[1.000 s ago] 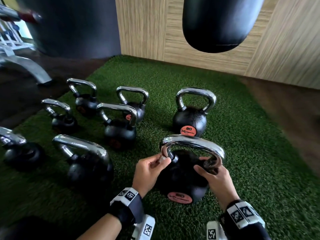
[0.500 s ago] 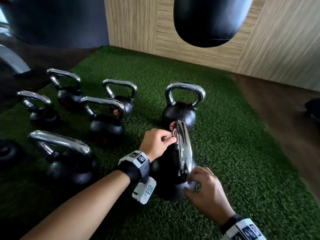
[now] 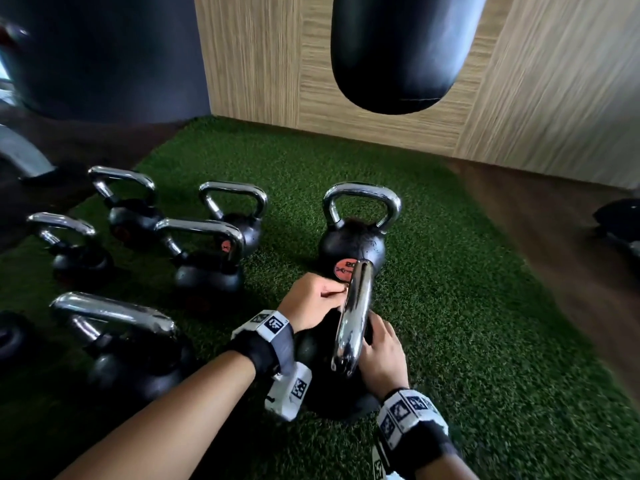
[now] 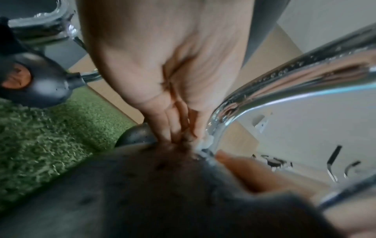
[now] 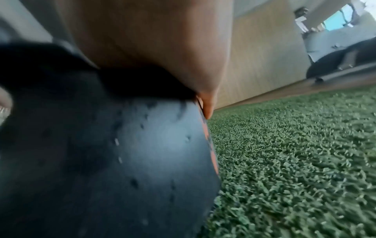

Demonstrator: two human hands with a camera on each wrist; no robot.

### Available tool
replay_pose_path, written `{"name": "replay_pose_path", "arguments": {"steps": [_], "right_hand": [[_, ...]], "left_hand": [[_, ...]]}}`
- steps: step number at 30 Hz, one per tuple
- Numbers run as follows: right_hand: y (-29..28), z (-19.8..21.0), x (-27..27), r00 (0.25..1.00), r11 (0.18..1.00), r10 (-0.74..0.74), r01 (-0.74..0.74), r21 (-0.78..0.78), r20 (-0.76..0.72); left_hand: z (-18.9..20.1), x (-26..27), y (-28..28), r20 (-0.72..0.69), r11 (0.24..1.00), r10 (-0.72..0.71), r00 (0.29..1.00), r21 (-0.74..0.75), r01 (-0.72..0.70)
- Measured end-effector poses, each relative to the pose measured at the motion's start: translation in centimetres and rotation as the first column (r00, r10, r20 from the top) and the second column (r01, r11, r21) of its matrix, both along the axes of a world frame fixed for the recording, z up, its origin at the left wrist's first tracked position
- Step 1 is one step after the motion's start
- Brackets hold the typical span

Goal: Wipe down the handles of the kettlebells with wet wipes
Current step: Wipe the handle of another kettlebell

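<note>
Head view: green turf mat (image 3: 450,306) fills the frame centre, its far edge meeting the wood-panel wall (image 3: 519,81) at top, its right edge giving way to dark floor (image 3: 554,237). Right half of the turf is open; left half is crowded w/ five other kettlebells (image 3: 204,258) in loose rows. Black punch bag (image 3: 398,50) hangs at top centre, above the far kettlebell (image 3: 353,244), which stands upright just behind the hands.

Near kettlebell (image 3: 332,375) sits bottom centre on the turf, betw. both hands. Its chrome handle (image 3: 355,317) shows edge-on here, long axis running from near the bottom of the frame up toward the wall. Body is matte black, pitted, rounded; an orange label edge shows in the right wrist view. Handle is smooth, mirror-bright, a thick curved bar.

Left hand (image 3: 311,301) is at the handle's left side, fingers bunched tight and pinching a small white wad, prob. the wet wipe (image 4: 206,142), against the chrome near the bend. Left wrist view confirms: fingertips (image 4: 173,128) pressed together at the handle's curve, white scrap touching metal.

Right hand (image 3: 382,355) lies on the body at the handle's right side, fingers going behind the bar; whether they curl round it, can't tell. Wrist view is blurred.
</note>
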State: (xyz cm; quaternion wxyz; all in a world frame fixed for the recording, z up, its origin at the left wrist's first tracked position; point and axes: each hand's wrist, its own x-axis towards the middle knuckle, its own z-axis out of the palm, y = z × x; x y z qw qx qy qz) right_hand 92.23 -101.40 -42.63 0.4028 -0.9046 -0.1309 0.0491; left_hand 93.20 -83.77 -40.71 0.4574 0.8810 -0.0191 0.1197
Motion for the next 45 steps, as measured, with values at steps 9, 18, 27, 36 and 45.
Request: {"name": "replay_pose_path", "arguments": {"steps": [9,18,27,36,45], "right_hand": [[0.1,-0.2,-0.5,0.998,0.999,-0.043,0.042,0.022,0.045],[0.2,-1.0,-0.2,0.994,0.998,-0.068,0.066,0.018,0.08],[0.2,-0.8,-0.2,0.995,0.997,-0.079,0.077,0.025,0.066],[0.2,-1.3,0.1,0.992,0.992,-0.116,0.113,0.053,0.054],[0.2,-1.3,0.0,0.992,0.992,-0.114,0.11,0.061,0.054]], "left_hand": [[1.4,0.6,-1.0,0.118,0.981,0.137,0.984,-0.155,-0.118],[4.8,0.0,0.0,0.11,0.962,0.027,0.994,-0.273,0.004],[5.9,-1.9,-0.5,-0.046,0.814,0.019,0.999,-0.579,-0.042],[6.0,-6.4,0.5,-0.103,0.818,-0.171,0.98,-0.569,0.083],[3.5,-10.0,0.7,-0.074,0.804,-0.225,0.971,-0.578,0.143]]}}
